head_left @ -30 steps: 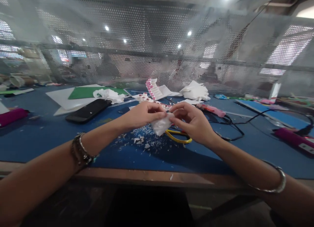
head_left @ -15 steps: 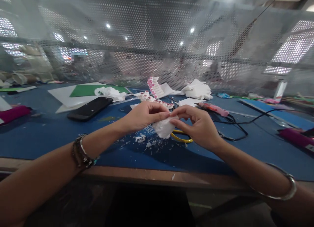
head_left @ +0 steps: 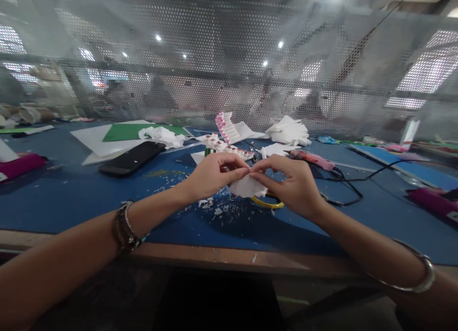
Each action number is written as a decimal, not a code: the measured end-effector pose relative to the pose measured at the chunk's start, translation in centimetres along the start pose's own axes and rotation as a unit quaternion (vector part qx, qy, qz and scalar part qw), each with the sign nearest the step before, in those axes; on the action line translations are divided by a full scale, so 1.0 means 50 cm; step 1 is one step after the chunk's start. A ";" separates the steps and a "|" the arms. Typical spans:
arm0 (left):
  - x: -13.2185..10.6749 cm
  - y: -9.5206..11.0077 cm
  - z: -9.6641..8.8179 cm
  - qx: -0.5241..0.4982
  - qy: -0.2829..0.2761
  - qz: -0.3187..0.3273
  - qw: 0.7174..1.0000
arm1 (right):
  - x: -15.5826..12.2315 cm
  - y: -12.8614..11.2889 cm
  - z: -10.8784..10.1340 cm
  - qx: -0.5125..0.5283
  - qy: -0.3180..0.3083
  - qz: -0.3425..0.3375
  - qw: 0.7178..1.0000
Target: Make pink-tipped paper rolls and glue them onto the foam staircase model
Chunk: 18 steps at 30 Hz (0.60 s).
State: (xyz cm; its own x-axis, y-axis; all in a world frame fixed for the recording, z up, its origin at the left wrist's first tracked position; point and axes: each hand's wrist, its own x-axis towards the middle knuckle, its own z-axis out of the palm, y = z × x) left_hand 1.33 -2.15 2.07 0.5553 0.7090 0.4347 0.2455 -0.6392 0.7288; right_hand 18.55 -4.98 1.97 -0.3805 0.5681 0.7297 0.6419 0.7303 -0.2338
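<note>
My left hand (head_left: 211, 176) and my right hand (head_left: 291, 185) meet above the blue table (head_left: 71, 202), fingertips pinched together on a small white piece of paper (head_left: 247, 187). The paper hangs just below the fingers. Yellow-handled scissors (head_left: 266, 203) lie on the table right under my right hand, partly hidden by it. White paper scraps (head_left: 214, 207) are scattered beneath both hands. A dark beaded bracelet sits on my left wrist and a metal bangle on my right forearm.
A black phone (head_left: 132, 158) lies to the left, near white and green sheets (head_left: 118, 133). White and pink paper pieces (head_left: 225, 130) and a folded paper stack (head_left: 289, 130) sit behind. A black cable (head_left: 343, 183) runs right. Magenta objects (head_left: 19, 166) lie at both sides. A perforated screen (head_left: 229, 68) backs the table.
Both hands have shifted slightly right and lower. The white paper piece now hangs flatter under the fingertips, more under my right hand.
</note>
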 end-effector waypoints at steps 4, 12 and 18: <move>-0.002 -0.002 0.003 0.031 0.027 0.053 0.998 | 0.001 0.001 0.001 -0.010 0.015 0.018 1.000; -0.001 -0.009 0.009 -0.015 0.040 0.096 0.994 | -0.001 0.003 0.003 0.032 0.025 0.011 0.999; 0.000 -0.008 0.010 -0.098 0.060 0.058 0.992 | 0.003 -0.001 0.000 0.163 0.026 0.057 0.985</move>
State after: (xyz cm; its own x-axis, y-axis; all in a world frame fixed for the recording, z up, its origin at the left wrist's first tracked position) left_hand 1.62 -2.01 1.52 0.4692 0.6723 0.5726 0.0198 -0.6563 0.7543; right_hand 18.44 -4.93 2.07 -0.2778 0.6390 0.7173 0.4266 0.7511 -0.5039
